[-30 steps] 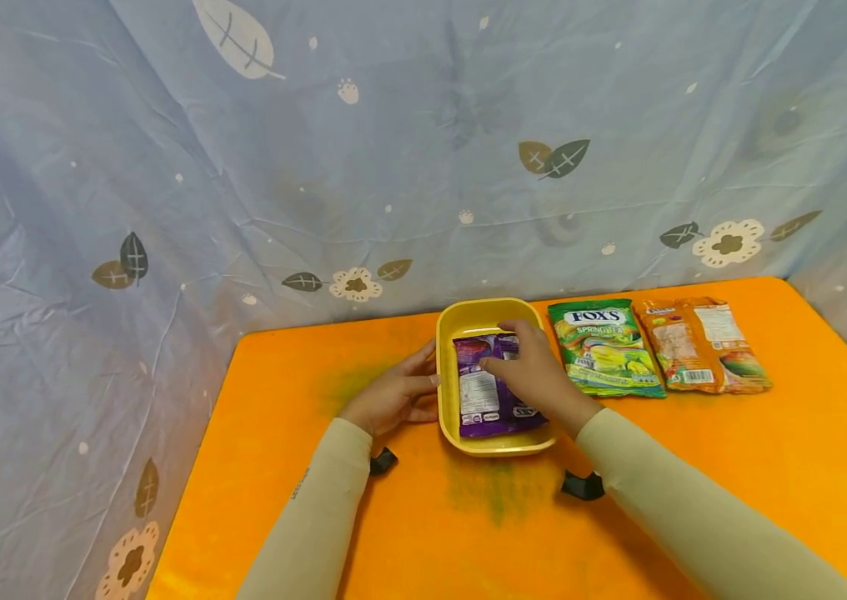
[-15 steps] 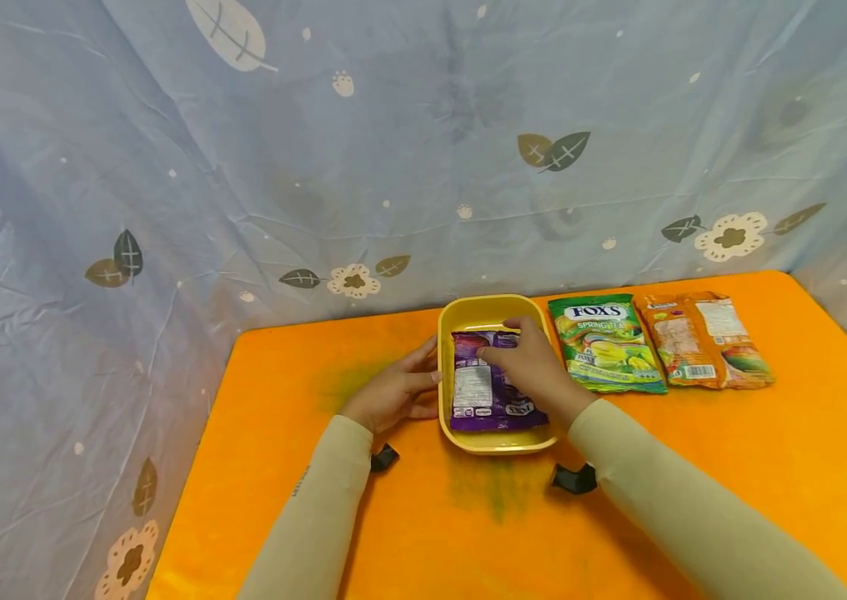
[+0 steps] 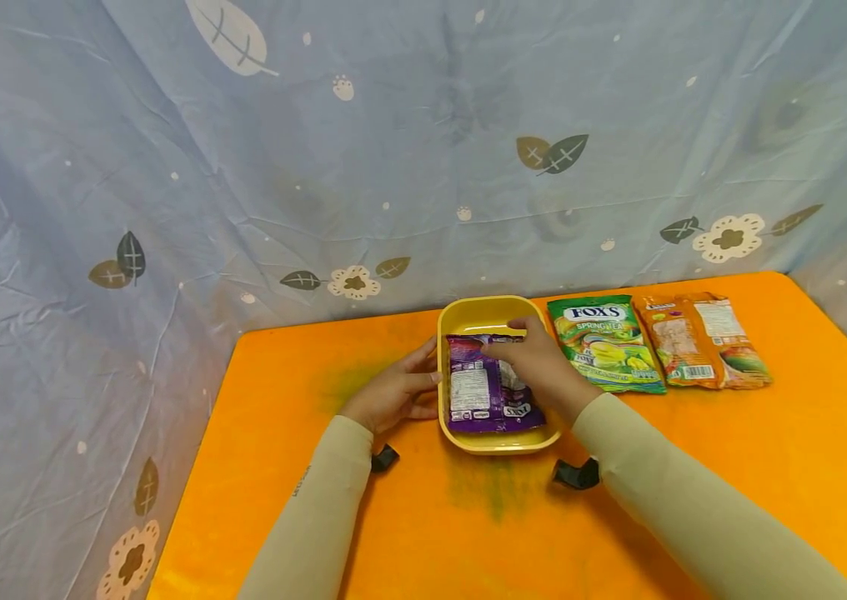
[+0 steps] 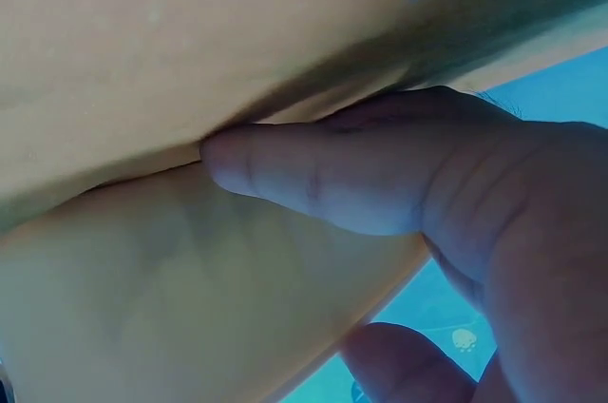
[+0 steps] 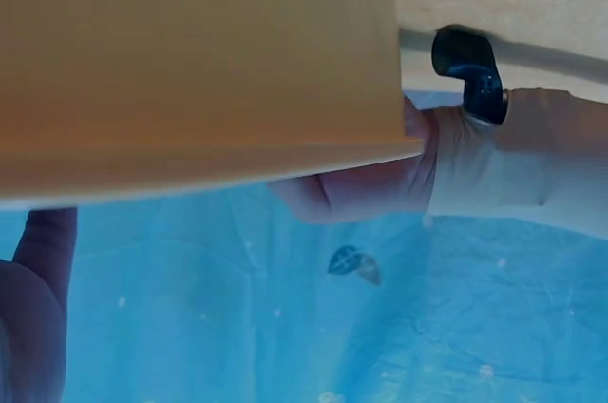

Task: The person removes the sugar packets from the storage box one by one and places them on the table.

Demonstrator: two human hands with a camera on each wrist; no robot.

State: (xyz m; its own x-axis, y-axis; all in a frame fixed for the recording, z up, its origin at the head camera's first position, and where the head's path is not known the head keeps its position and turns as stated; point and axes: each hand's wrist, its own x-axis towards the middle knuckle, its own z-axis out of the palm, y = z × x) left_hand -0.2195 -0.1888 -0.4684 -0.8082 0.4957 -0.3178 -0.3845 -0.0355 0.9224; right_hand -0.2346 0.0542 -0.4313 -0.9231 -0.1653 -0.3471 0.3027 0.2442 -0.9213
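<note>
A yellow plastic tray stands near the table's back edge. In it lies a purple Fox's candy bag, printed side up, its label inverted. My left hand rests against the tray's left wall, fingers extended. In the left wrist view, its thumb lies against the tray wall. My right hand reaches over the tray's right rim, thumb and fingers spread over the bag's upper right part, which they hide. In the right wrist view, the tray's wall hides most of the bag side.
A green Fox's Spring Tea bag lies right of the tray, with an orange candy bag beside it. The orange-covered table meets a blue patterned curtain at the back. Black wrist mounts sit by both wrists.
The purple bag has shifted slightly left inside the tray, toward its left wall. My right hand's fingers have edged a little right over the bag. My left hand stays at the tray's side.
</note>
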